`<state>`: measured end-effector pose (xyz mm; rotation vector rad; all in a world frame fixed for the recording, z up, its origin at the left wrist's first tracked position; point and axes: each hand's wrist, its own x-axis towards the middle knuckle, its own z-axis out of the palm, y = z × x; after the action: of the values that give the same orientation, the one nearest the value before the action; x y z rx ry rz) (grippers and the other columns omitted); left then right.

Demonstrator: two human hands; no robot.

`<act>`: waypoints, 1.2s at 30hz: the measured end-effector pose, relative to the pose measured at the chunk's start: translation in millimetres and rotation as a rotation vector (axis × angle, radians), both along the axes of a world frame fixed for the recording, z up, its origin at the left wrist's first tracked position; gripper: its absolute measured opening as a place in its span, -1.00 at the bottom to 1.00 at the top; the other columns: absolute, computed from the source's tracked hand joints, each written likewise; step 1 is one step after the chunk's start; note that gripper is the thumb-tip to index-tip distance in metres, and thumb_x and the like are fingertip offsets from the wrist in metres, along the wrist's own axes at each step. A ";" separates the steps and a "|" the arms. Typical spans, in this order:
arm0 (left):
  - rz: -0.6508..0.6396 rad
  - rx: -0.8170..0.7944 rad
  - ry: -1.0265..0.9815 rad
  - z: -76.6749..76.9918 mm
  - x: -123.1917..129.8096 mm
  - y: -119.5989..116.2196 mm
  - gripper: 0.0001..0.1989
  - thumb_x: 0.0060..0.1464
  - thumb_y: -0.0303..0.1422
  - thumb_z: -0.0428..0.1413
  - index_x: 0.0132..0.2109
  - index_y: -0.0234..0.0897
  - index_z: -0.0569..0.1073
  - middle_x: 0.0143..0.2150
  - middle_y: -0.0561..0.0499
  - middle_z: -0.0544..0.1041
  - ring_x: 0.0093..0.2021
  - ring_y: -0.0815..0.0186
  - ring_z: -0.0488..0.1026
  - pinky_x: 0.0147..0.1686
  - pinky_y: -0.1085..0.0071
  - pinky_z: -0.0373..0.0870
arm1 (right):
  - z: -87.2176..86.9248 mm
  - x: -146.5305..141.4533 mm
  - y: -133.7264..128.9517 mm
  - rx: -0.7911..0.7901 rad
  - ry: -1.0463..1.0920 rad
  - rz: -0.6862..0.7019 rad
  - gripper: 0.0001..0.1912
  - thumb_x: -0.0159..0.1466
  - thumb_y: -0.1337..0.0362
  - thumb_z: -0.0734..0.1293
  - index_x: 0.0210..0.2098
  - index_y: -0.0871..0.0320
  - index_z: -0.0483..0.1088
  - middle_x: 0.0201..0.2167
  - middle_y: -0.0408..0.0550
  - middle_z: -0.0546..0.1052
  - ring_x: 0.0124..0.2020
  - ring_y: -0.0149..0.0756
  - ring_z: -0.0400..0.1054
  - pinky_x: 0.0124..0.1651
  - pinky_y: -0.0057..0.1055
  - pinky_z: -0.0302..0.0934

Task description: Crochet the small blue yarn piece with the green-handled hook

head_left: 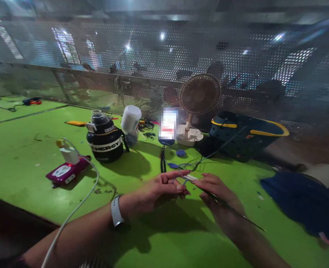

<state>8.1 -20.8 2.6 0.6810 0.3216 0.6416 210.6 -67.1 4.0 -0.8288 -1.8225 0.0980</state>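
Note:
Blue yarn [185, 182] loops around the fingers of my left hand [164, 186], which are closed in a pinch on it. My right hand [219, 193] grips a slim crochet hook [251, 222], whose dark thin end sticks out behind the palm toward the lower right. Pale, narrow stems [191, 178] show between the fingertips of both hands, close to the yarn. Beyond my fingers, a small round blue knitted piece [180, 153] and a flat blue leaf-like piece [172, 165] lie on the green table [142, 238]. The fine stitches at my fingertips are too small to make out.
A lit phone [168, 124] stands ahead, beside a small fan [200, 95]. Left are a black bottle [105, 143], a white container [131, 117] and a purple power strip [66, 172] with a white cable [90, 191]. A dark basket [242, 137] and dark blue cloth [301, 204] are right.

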 end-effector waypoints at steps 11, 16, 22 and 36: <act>-0.048 -0.039 -0.100 -2.7 -6.3 12.9 -0.48 -0.09 -0.57 0.32 0.08 -0.44 0.50 -0.44 0.03 0.56 -0.38 0.45 0.51 -0.28 0.58 0.35 | 12.4 5.4 1.2 0.000 0.048 0.069 -0.79 0.32 0.28 0.33 -0.09 -0.06 0.54 -0.29 -0.10 0.65 -0.22 -0.21 0.53 -0.11 -0.18 0.45; -0.040 -0.076 -0.093 -1.3 -5.5 14.4 -0.48 -0.14 -0.58 0.34 0.05 -0.48 0.52 -0.46 0.04 0.57 -0.43 0.47 0.51 -0.33 0.60 0.36 | 9.7 8.5 -0.7 -0.127 0.116 0.111 -0.77 0.31 0.31 0.33 -0.09 -0.10 0.54 -0.25 -0.12 0.64 -0.16 -0.21 0.52 -0.14 -0.24 0.46; -0.025 -0.076 -0.047 -0.3 -6.9 13.9 -0.52 -0.13 -0.56 0.34 0.01 -0.40 0.56 -0.44 0.04 0.57 -0.42 0.49 0.49 -0.33 0.60 0.35 | 4.9 8.2 -0.3 -0.400 0.405 0.181 -0.86 0.29 0.22 0.36 -0.22 -0.06 0.60 -0.29 -0.11 0.64 -0.24 -0.25 0.53 -0.22 -0.34 0.45; 0.120 0.317 0.170 -11.3 10.1 -8.9 -0.58 -0.11 -0.43 0.37 -0.02 -0.23 0.58 -0.42 0.03 0.63 -0.40 0.40 0.53 -0.24 0.41 0.42 | 5.2 -18.3 -11.5 -0.314 0.271 0.083 -0.81 0.32 0.12 0.33 -0.11 -0.14 0.55 -0.07 -0.09 0.59 0.02 -0.21 0.45 0.07 -0.18 0.38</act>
<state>18.3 -29.7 -8.7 1.0291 0.4256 0.7589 192.4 -78.6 9.2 -0.9082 -1.6046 0.5359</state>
